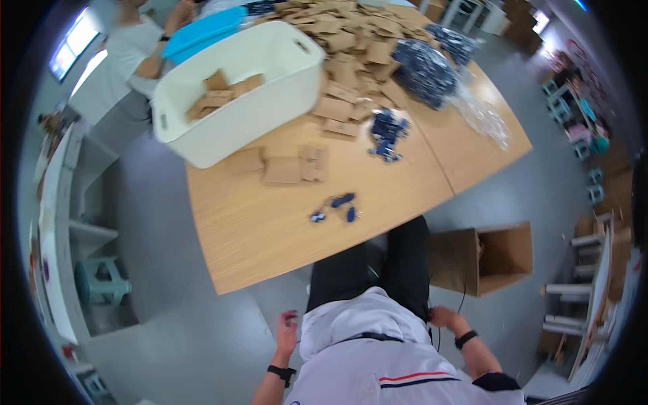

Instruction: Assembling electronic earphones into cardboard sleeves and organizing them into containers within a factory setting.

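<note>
My left hand (288,329) hangs beside my left thigh, off the table's near edge, its fingers loosely bent and apart with nothing visible in them. At my right hip is my right hand (442,316), its fingers partly hidden against my dark trousers; a thin black cord (462,304) runs down close by. On the table (250,236) in front of me lie a few small dark blue cabled pieces (343,200). Beyond them sit several flat brown cardboard packets (282,170) and a pile of similar blue pieces (388,135).
A large white tub (236,125) holding some packets stands at the table's left, beside a blue tray (202,34). Many packets (337,40) and plastic-bagged dark items (425,71) cover the far side. An open cardboard box (452,260) stands right of my legs. Another person (131,50) is at far left.
</note>
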Available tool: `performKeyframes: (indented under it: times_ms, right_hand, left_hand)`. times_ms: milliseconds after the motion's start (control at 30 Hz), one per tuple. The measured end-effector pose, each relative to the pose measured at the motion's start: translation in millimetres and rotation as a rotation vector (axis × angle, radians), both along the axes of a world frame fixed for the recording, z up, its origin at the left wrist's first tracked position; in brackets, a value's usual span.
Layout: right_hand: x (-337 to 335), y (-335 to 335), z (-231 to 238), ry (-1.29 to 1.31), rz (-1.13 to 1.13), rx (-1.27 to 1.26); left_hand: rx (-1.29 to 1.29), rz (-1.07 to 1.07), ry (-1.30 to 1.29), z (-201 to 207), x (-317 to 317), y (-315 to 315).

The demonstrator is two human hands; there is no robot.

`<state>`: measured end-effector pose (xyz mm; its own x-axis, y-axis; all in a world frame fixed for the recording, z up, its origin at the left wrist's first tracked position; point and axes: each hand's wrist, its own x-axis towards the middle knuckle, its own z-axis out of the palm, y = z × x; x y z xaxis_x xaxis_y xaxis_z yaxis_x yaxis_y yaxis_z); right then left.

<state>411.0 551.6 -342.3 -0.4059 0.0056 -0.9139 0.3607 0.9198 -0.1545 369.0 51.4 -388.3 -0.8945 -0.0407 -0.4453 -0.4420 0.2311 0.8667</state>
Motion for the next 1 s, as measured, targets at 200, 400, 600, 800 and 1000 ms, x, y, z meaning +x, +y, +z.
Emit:
performKeyframes:
  times_ms: [200, 400, 600, 800, 1000]
  right_hand:
    - [79.3, 25.7, -106.1, 0.145, -0.640, -0.397]
    - [32.2, 15.1, -139.8, 0.042, -0.955, -0.461]
    - [-43.6, 40.1, -159.5, -0.014, -0.971, -0.475]
    - [-80.3, 73.2, -156.5, -0.017, -0.996, -0.488]
    - [-59.0, 78.2, -169.0, 0.024, -1.036, -0.503]
  left_hand:
    - [0.703, 0.270, -0.737, -35.7, 56.0, 34.0]
    - [0.648, 0.297, -0.722, -16.5, 59.0, 34.0]
    - [0.587, 0.436, -0.741, -0.9, 42.6, 69.3]
    - [0.550, 0.493, -0.744, 18.3, 28.4, 104.5]
    - [0.544, 0.448, -0.725, 6.8, 42.3, 103.4]
